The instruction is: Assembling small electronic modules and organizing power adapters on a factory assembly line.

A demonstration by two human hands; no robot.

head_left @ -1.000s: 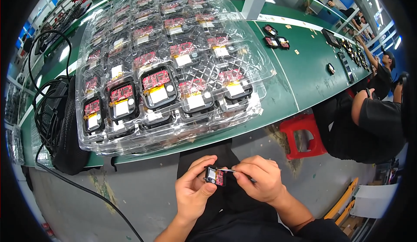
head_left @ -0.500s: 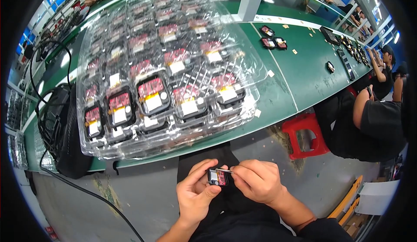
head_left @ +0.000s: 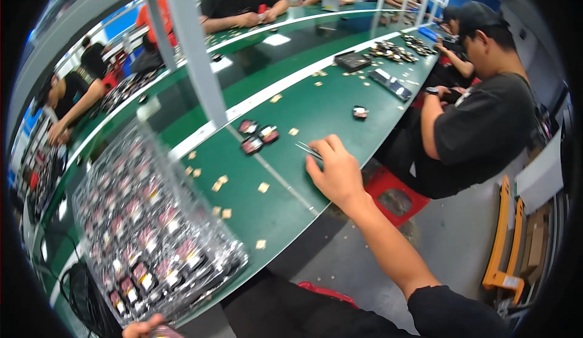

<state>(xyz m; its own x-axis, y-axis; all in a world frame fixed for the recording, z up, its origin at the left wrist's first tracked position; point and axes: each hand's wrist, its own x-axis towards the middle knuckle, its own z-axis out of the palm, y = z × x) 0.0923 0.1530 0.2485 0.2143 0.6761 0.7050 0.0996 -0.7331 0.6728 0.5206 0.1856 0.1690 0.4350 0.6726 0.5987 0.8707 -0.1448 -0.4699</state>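
My right hand (head_left: pixel 335 168) reaches out over the green bench, its fingers closed on metal tweezers (head_left: pixel 308 151) that point to the left. Down at the lower edge, my left hand (head_left: pixel 143 327) is mostly cut off. It grips a small black-cased device with a red circuit board (head_left: pixel 165 332), only partly in view. Beside this hand lies a stack of clear plastic trays (head_left: pixel 228 254) filled with rows of similar devices. Three more such devices (head_left: pixel 267 134) sit grouped on the bench, beyond and left of the tweezers.
Small beige square pieces (head_left: pixel 263 187) are scattered on the green bench (head_left: pixel 291 171). A single device (head_left: pixel 360 112) lies farther right. Beyond are a black box (head_left: pixel 352 61) and a device pile (head_left: pixel 392 51). A seated co-worker (head_left: pixel 480 113) and red stool (head_left: pixel 398 199) are on the right.
My view has swung to the right. My right hand, with the tweezers, has moved from the device in my left hand out over the bench; my left hand now shows at the lower left.
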